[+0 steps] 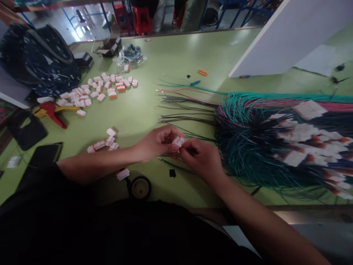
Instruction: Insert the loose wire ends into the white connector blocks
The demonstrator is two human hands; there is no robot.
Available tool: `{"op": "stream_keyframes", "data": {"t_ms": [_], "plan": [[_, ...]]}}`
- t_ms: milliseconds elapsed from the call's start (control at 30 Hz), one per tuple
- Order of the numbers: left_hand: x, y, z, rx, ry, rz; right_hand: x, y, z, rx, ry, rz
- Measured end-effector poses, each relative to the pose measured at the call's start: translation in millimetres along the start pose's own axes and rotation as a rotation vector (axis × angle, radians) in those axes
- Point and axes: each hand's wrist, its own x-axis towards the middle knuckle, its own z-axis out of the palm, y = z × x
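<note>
Between the fingers of my left hand (161, 141) is a small white and orange connector housing (178, 141). My right hand (201, 156) pinches at the connector's near right side, its thumb and forefinger pressed together. What sits in that pinch is too small to make out, though a thin wire seems to run there. Just beyond my hands lie loose dark wires (190, 119) with metal terminals at their left ends. A few more connector housings (103, 143) rest left of my left hand, and a single housing (123, 174) lies close to my body.
A large wire bundle (239, 147) with white connectors spreads across the right. Many loose housings (82, 95) are scattered at the left, near red and yellow cutters (52, 111) and a dark patterned bag (41, 60). A tape roll (140, 187) lies nearby. A white panel (286, 40) stands at back right.
</note>
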Motion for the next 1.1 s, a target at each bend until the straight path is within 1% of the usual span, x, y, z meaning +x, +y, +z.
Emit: {"op": "stream_keyframes", "data": {"t_ms": [133,233,333,433,467,533,633,700,767,833,933,1000,1100], "plan": [[2,-1,-1.1,-0.005,0.010,0.003,5,4,-4,0.137,-0.073,0.066],[4,-1,-1.1,-0.013,0.026,0.000,6,3,-7,0.158,-0.097,0.093],[5,-1,-0.9,-0.008,0.038,-0.001,6,2,-12,0.147,-0.102,0.074],[2,6,-2.6,0.046,-0.001,-0.054,10,6,-24,0.092,-0.207,0.030],[1,9,-3.4,0.083,-0.026,-0.093,12,8,-28,0.017,-0.237,0.012],[-3,18,-4.3,0.178,-0.071,-0.180,15,12,-34,-0.250,-0.274,-0.005],[-9,30,-2.6,0.331,-0.105,-0.248,14,11,-29,-0.697,-0.374,-0.020],[-12,36,-0.1,0.416,-0.115,-0.244,11,6,-19,-0.854,-0.452,-0.066],[-15,39,2.0,0.486,-0.109,-0.226,8,1,-9,-0.913,-0.476,-0.106],[-18,41,2.3,0.547,-0.085,-0.213,9,-1,-4,-0.920,-0.489,-0.119],[-22,41,-0.9,0.546,-0.034,-0.218,16,7,-8,-0.841,-0.501,-0.123],[-25,37,-4.0,0.442,-0.007,-0.226,21,14,-16,-0.717,-0.418,-0.076],[-27,26,-6.8,0.177,0.014,-0.217,22,19,-27,-0.352,-0.215,-0.036]]}}
